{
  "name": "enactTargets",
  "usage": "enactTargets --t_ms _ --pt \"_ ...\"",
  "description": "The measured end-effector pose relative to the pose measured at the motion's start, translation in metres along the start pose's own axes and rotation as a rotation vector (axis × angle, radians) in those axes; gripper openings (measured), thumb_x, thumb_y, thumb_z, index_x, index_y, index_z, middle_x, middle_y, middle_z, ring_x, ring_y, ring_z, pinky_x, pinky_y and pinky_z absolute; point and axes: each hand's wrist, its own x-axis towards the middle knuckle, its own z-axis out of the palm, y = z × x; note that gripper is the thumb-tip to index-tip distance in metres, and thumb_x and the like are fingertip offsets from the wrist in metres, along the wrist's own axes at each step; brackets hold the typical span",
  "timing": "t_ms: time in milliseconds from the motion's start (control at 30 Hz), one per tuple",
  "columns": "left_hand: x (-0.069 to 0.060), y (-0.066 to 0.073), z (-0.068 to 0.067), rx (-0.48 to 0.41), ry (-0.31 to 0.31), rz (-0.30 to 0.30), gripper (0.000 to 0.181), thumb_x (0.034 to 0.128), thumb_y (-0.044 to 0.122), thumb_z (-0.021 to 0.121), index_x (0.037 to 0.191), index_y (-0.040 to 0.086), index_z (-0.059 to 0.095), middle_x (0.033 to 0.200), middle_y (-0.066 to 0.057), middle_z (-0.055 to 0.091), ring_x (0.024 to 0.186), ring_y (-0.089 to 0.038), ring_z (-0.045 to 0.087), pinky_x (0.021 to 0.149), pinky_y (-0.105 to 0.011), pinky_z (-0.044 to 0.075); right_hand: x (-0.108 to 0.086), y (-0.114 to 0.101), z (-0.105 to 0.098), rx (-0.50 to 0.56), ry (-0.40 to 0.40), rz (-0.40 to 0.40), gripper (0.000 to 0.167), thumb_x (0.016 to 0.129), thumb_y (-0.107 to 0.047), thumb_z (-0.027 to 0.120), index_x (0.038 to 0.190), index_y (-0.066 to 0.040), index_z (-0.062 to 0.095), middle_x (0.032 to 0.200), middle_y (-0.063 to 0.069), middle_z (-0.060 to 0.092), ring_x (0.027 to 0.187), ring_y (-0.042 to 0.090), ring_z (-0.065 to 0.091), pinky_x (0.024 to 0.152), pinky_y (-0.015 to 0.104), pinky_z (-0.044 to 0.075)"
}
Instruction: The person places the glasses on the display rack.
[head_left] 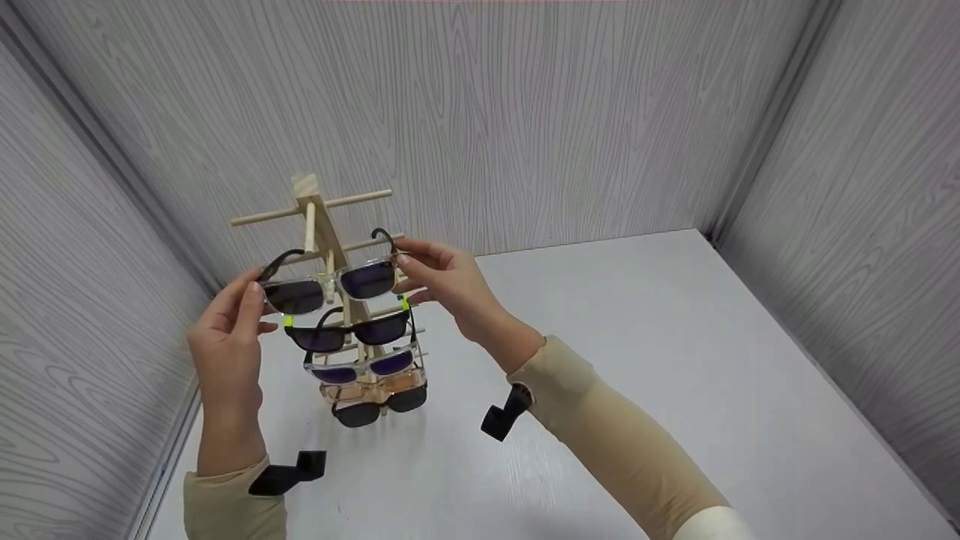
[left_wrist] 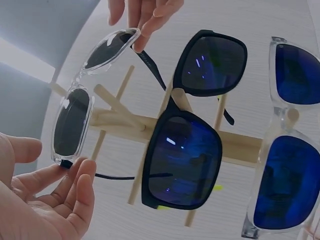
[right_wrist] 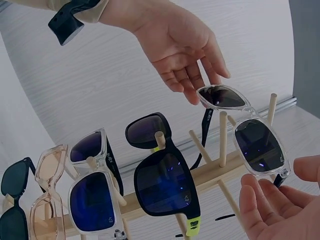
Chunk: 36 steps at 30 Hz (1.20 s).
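A pair of clear-framed sunglasses (head_left: 367, 280) with dark lenses and dark temples is between both hands, near the upper part of a wooden display stand (head_left: 305, 185). At its left end, my left hand (head_left: 229, 322) holds the frame by the hinge; in the left wrist view the fingertips touch that corner. My right hand (head_left: 454, 289) holds the opposite end by the hinge, with thumb and fingers about the temple. Black sunglasses (head_left: 381, 330) with yellow-green hinge parts hang on the stand just below. Whether the held pair touches a peg is unclear.
Lower on the stand hang clear sunglasses with blue lenses (left_wrist: 287, 182), a peach-tinted pair (right_wrist: 48, 200) and a dark pair (head_left: 358, 415). Bare pegs (head_left: 360, 198) stick out at the top. The stand is on a white table (head_left: 637, 337) between grey wood-grain walls (head_left: 525, 112).
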Motion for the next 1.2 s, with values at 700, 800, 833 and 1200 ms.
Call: enactTargets --t_ms 700,800,833,1200 --pt "0.001 -0.014 0.002 0.107 -0.03 -0.058 0.038 0.0947 0.025 0.054 0.129 0.008 0.055 0.116 -0.008 0.061 0.096 -0.016 0.055 0.07 -0.021 0.046 -0.002 0.013 -0.006 -0.025 -0.031 0.006 0.035 0.094 -0.015 0.057 0.126 -0.001 0.054 0.113 0.009 0.062 0.093 0.024 0.063 0.08 0.036 0.051" --pt "0.001 -0.016 0.001 0.104 -0.02 -0.057 0.037 0.0946 0.024 0.054 0.128 0.009 0.057 0.11 -0.008 0.062 0.092 -0.016 0.056 0.069 -0.021 0.046 -0.003 0.014 -0.008 -0.033 -0.029 0.001 0.036 0.094 -0.015 0.056 0.127 -0.001 0.053 0.114 0.01 0.061 0.095 0.024 0.063 0.081 0.035 0.051" --pt "0.001 -0.018 0.001 0.097 -0.014 -0.059 0.036 0.0945 0.024 0.055 0.127 0.01 0.057 0.107 -0.009 0.062 0.091 -0.016 0.057 0.068 -0.021 0.046 -0.003 0.014 -0.009 -0.036 -0.028 -0.001 0.036 0.094 -0.015 0.056 0.127 0.0 0.052 0.115 0.01 0.061 0.095 0.025 0.063 0.081 0.035 0.051" --pt "-0.02 -0.02 -0.007 0.007 0.06 -0.076 0.031 0.0937 0.022 0.056 0.119 0.005 0.061 0.109 -0.011 0.062 0.092 -0.02 0.061 0.068 -0.022 0.047 -0.014 0.017 -0.03 -0.042 -0.018 -0.016 0.034 0.094 -0.018 0.056 0.125 -0.003 0.055 0.111 0.011 0.063 0.095 0.025 0.063 0.08 0.037 0.051"
